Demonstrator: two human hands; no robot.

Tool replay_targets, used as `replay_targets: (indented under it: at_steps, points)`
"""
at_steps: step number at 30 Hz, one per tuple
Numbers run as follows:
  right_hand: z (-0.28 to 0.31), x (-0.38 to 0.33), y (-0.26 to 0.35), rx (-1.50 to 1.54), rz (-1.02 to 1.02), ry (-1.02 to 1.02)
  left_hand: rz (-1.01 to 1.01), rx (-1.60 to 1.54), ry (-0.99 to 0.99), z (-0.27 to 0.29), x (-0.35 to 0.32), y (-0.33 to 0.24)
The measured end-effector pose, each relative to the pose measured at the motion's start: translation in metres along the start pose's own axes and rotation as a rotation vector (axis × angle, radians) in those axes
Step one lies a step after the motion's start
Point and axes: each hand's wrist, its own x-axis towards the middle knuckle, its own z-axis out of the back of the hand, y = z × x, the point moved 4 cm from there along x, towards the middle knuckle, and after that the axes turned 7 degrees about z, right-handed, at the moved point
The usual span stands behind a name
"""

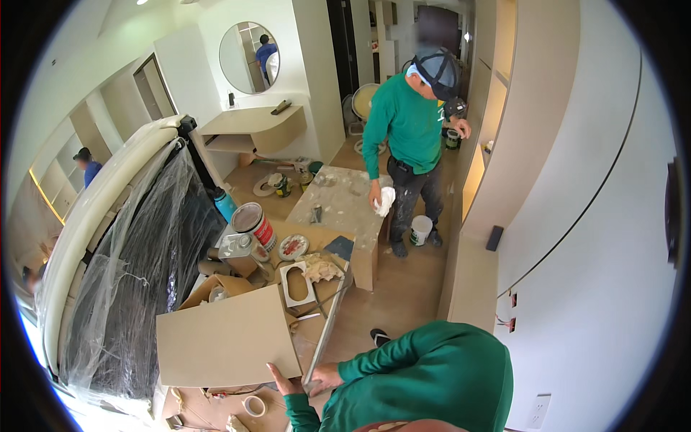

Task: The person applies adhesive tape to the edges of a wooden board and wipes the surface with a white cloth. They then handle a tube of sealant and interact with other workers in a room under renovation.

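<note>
Above the near part of the worktable [307,337], a flat beige panel [227,340] slants toward the left, its near right corner close to the worktable's right edge. At that corner is the left hand [285,381], one digit laid against the panel's face; the rest of its fingers are hidden, so I cannot tell whether they are clamped on it. Just beside it, the right hand [328,377] sits by the worktable's right edge with its fingers curled in; I cannot tell what, if anything, they close on. Below the panel's near edge lies a roll of tape [254,406]. Past its far edge, toward the worktable's left edge, an open cardboard box [216,289] is partly covered by the panel. Right of the box lies a white frame [298,285] with a rounded opening, and crumpled cloth or paper [322,267] sits just beyond, near the right edge. Toward the far left corner stand a metal tin [243,248] and a large paint can [254,222], with a stained round lid [294,247] to their right. A dark grey sheet [340,248] lies at the far right corner. Beyond, a spattered table [338,193] has a co-worker [407,122] in green at its right edge, white crumpled material [385,201] in one hand and a white bucket [421,230] on the floor nearby.
</note>
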Motion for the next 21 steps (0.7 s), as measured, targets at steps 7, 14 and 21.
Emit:
replay_targets:
  at_steps: [7, 14, 21]
  points:
    - [0.09, -0.005, 0.026, 0.476, -0.429, -0.135, 0.025, -0.058, -0.063, 0.021, -0.015, 0.029]
    - [0.111, -0.052, 0.066, 0.741, -0.875, -0.413, 0.072, 0.695, 0.384, -0.041, -0.087, 0.042]
    - [0.136, -0.021, 0.1, 0.04, -0.232, -0.272, 0.135, 0.782, 0.35, -0.04, -0.076, 0.059]
